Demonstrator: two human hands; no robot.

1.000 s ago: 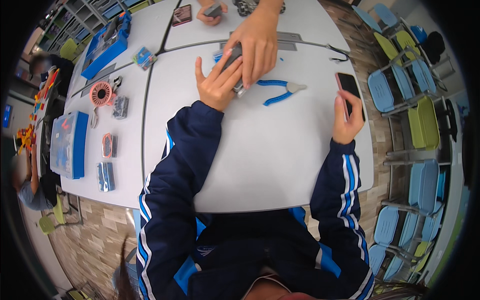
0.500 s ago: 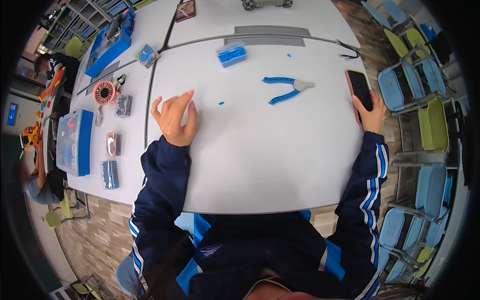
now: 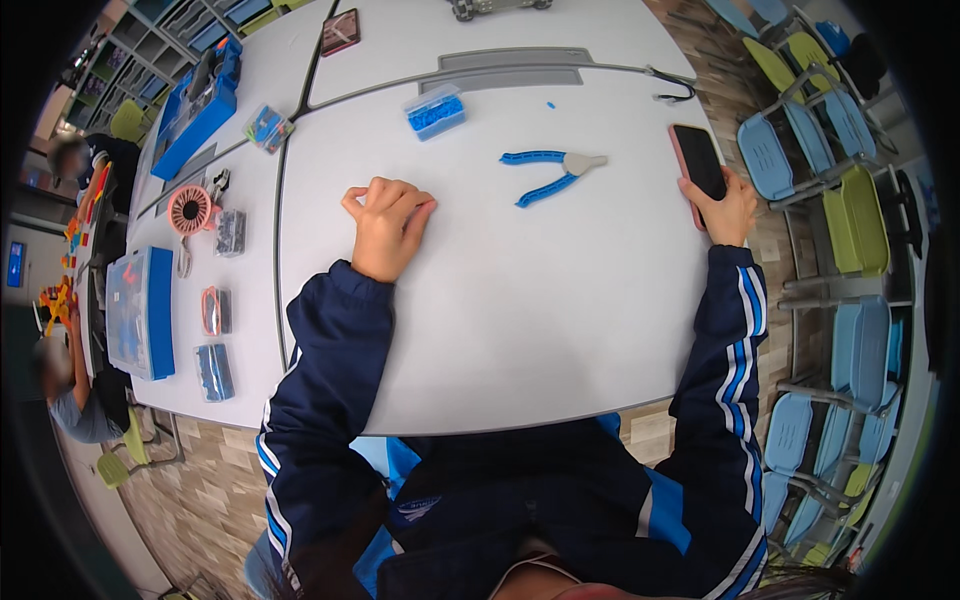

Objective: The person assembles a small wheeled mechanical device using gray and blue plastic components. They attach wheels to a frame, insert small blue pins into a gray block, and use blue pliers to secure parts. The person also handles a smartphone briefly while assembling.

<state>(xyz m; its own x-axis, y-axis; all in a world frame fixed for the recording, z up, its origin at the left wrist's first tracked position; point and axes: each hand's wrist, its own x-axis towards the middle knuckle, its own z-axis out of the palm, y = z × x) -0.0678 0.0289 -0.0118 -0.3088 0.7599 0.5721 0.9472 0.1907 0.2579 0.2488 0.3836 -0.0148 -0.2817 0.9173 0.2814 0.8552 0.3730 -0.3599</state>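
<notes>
My left hand (image 3: 390, 225) rests low over the white table (image 3: 520, 310), its fingers curled and pressed together towards the thumb. Whatever is between the fingertips is hidden. Over at the right edge my right hand (image 3: 728, 210) grips the lower end of a smartphone (image 3: 699, 163) with a dark screen and pink case, thumb across its left side. Between the hands, farther off, lie nippers (image 3: 560, 172) with blue handles, spread apart. A clear box of small blue pieces (image 3: 435, 112) stands beyond my left hand, and one loose blue piece (image 3: 551, 105) lies to its right.
On the left table are a pink handheld fan (image 3: 190, 210), several small clear boxes, a large blue case (image 3: 140, 313) and an open blue tray (image 3: 197, 110). A black cable (image 3: 672, 88) lies at the far right. Chairs (image 3: 857, 220) line the right side. Two people sit at far left.
My left hand has come down and its spread fingers have closed where a small blue piece lay; that piece is now out of sight. My right hand still holds the phone. The view shifted slightly.
</notes>
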